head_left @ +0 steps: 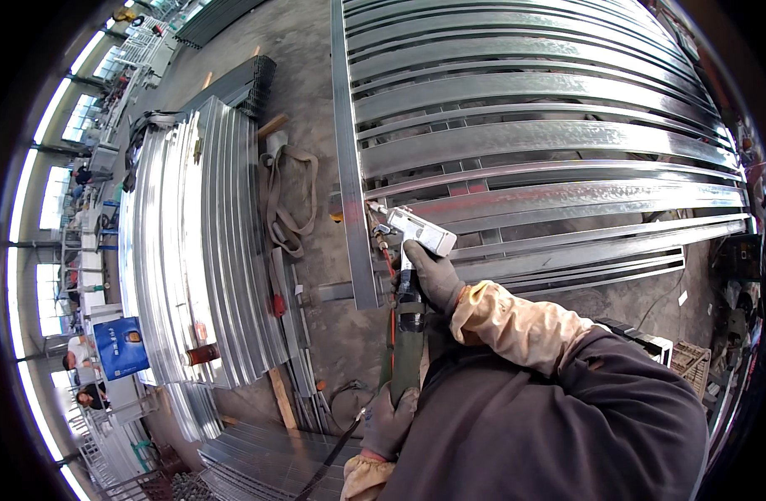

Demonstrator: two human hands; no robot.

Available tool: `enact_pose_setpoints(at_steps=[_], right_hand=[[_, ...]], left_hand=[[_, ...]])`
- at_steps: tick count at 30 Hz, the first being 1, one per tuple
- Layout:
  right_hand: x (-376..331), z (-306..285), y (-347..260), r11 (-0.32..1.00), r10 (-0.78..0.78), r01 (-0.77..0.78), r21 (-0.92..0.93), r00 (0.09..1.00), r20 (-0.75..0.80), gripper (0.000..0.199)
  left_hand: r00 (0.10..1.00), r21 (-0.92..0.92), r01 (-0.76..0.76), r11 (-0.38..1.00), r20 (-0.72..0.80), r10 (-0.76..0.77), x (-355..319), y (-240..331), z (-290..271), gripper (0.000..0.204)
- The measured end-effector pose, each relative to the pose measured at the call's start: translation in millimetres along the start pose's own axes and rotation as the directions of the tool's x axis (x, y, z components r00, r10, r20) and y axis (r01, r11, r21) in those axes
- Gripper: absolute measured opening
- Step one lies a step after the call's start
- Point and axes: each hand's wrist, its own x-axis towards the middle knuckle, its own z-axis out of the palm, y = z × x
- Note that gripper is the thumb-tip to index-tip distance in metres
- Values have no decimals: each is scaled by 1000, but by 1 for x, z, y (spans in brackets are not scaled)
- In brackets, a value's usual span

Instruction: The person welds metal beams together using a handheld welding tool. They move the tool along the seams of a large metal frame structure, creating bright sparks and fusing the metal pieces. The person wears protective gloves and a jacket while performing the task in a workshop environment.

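My right hand (434, 279), in a grey work glove, is wrapped round the handle of what looks like a handheld laser welding gun (422, 232) with a white boxy body. Its narrow metal nozzle points up and left, at the joint between a long upright steel rail (346, 150) and the slats of a galvanised metal frame (550, 135). Whether the tip touches the metal I cannot tell. Lower down, my gloved left hand (389, 422) grips the thick green-sheathed hose (409, 355) behind the gun. Along the hose runs a thin orange line (392, 334).
Long ribbed metal profiles (220, 250) lie stacked on the left, with a beige lifting strap (303, 196) on the concrete floor (303, 92) beside them. A blue box or sign (122, 348) stands farther left, near two people (80, 355). More steel lengths (266, 459) lie at the lower left.
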Motion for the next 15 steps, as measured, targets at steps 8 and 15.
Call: enact_pose_setpoints(at_steps=[8,15], right_hand=[[21,-16,-18,965,-170,182,-190,982,81,32],[6,-17,-38,920,-263,286,-266,957,120,30]], left_hand=[[997,-75,67,995,-44,-70,3,27,40,29],[989,-172,76,982,-115,-97,-6,39,63,28]])
